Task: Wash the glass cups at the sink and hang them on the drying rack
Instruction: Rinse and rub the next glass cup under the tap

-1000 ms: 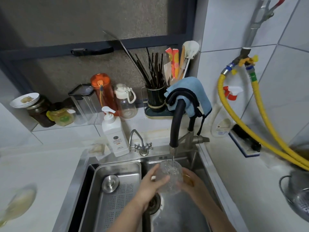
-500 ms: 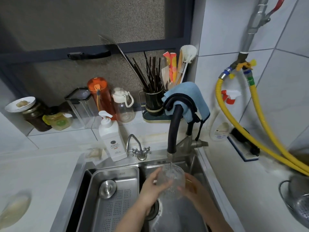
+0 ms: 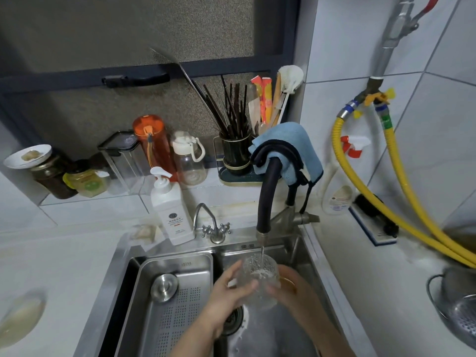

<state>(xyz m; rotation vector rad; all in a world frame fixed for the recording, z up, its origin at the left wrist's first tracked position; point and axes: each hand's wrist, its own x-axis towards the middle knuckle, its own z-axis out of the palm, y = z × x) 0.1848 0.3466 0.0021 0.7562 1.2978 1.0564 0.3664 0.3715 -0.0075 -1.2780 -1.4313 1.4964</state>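
The cup (image 3: 260, 276) sat under the tap (image 3: 265, 202), water running in, grasped by the left hand (image 3: 226, 297) and right hand (image 3: 291, 289). Rinsing seemed underway; hanging remained, with no rack in view.

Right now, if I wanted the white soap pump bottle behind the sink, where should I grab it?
Probably around the soap pump bottle's flat-sided body, coming from the front. It stands upright, and the small tap crowds its right side.

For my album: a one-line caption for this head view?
Both hands, left and right, hold a glass cup under the running faucet.
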